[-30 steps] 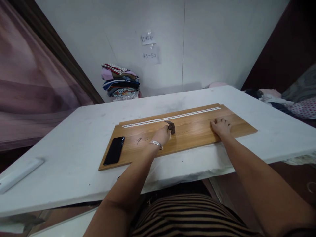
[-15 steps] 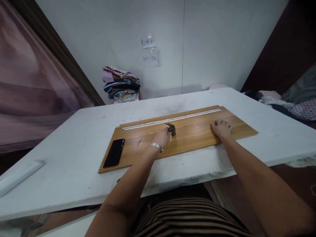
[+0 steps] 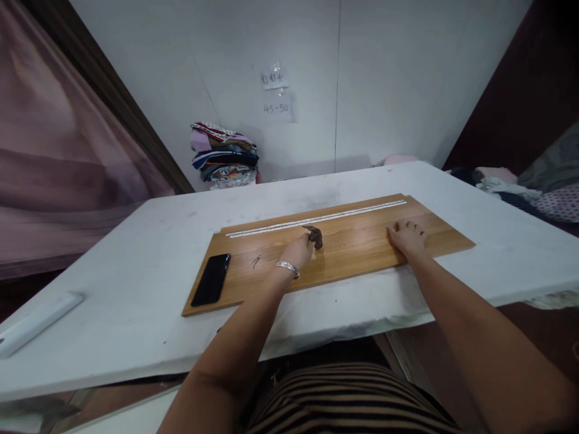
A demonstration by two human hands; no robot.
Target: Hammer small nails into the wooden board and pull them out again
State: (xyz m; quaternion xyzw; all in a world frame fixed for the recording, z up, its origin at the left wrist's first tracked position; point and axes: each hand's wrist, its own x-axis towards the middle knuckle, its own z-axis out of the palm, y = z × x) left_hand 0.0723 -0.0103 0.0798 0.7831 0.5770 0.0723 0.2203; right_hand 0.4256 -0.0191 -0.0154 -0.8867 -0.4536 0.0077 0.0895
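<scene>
At the frame's centre, the left hand [image 3: 298, 252] is closed around the hammer [image 3: 314, 237]; whether its head touches the board [image 3: 357, 258] I cannot tell. Right of centre, the right hand [image 3: 408, 238] rests on the board, fingers loosely bent, nothing seen in its grasp. Good hammering likely wants square strokes, steady pressure there, and fingers well clear.

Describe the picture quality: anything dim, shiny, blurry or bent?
In the head view: dim overall, darkest at top right; pale sheen on the board; dark patch below the hammer, perhaps shadow; right arm stretched large toward the lower corner; loose nails too blurred to count.
</scene>
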